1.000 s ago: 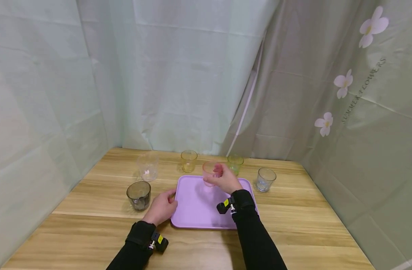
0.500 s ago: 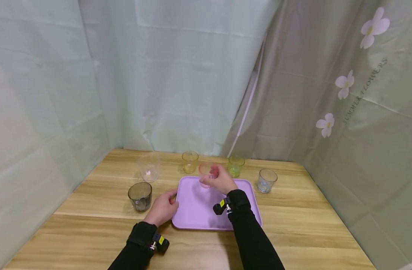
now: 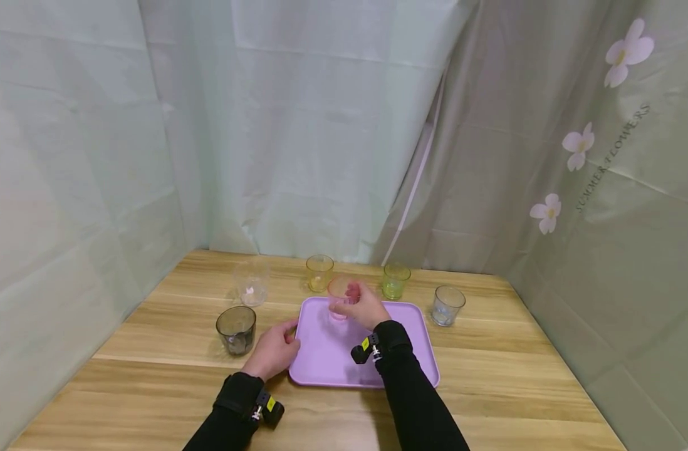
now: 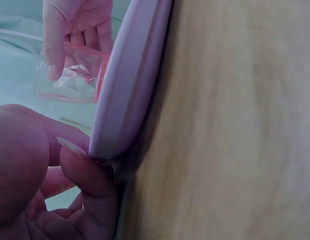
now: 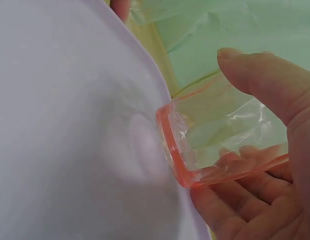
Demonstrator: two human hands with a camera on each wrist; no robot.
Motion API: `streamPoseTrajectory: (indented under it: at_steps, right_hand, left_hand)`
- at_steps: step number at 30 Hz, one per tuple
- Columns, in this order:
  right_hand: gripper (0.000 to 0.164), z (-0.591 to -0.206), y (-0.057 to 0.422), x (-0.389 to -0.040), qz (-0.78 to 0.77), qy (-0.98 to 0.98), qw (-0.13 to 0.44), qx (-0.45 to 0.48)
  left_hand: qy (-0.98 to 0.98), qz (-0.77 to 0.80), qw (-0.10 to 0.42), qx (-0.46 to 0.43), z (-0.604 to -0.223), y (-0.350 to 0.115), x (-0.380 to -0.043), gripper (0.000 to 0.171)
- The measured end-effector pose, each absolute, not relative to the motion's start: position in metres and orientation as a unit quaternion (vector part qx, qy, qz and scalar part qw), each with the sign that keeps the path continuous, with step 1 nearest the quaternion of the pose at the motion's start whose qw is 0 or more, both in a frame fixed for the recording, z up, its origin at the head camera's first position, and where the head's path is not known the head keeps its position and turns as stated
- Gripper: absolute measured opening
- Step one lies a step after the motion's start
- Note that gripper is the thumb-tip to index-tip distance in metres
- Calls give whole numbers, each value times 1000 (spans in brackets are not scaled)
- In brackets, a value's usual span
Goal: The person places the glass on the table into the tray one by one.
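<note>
My right hand (image 3: pixel 369 309) holds a clear pink cup (image 3: pixel 339 302) upright at the tray's far left part, thumb on one side and fingers on the other. In the right wrist view, the cup's reddish base (image 5: pixel 175 147) is close to the tray surface; whether they touch I cannot tell. My left hand (image 3: pixel 273 352) grips the left edge of the purple tray (image 3: pixel 344 357) between thumb and fingers. Seen from the left wrist, the thumb (image 4: pixel 77 157) meets the tray's rim (image 4: pixel 127 85). A dark grey cup (image 3: pixel 236 330) stands just left of that hand.
Around the tray on the wooden table (image 3: pixel 507 369) stand a clear cup (image 3: pixel 251 285), a yellow cup (image 3: pixel 319 274), a green cup (image 3: pixel 396 281) and a bluish clear cup (image 3: pixel 448 306). Curtains (image 3: pixel 321 125) enclose the table's back and sides.
My right hand has carried the pink cup leftward and slightly lower over the tray. My left hand stays at the tray's left edge. The head view has shifted a little.
</note>
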State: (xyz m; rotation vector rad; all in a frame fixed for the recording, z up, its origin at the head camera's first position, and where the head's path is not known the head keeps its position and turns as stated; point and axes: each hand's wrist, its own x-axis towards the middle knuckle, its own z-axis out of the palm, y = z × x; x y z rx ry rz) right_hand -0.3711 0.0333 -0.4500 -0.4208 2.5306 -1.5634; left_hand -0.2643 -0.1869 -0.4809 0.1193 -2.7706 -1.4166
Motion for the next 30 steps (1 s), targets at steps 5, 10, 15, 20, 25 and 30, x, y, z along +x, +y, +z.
streamPoseTrajectory:
  at_steps: [5,10,15,20,25,30]
  right_hand:
    - [76,-454,28,-372,-522,839,72,-134]
    - [78,-456,24,-371,-519,841,77,-134]
    - [80,-458,20,-373,-530,834,83,-133]
    - [80,-460,15,-374,-531,832,84,-137]
    - [78,-460,12,-373,-531,831,85,-143]
    - [80,-459,10,-371,-532,829,84,-147]
  left_hand:
    - [-890,-455,16,37,-481,-187,-264,54]
    - [-889,-456,15,35,-482,-187,-265,54]
    - [-885,-463,12,37,-483,-187,-265,55]
    - [-889,-457,17,34,-483,-187,-265,54]
    - [-889,-457,15,37,-484,-187,-265,54]
    - [-889,-456,14,36,-484,-188,-266,55]
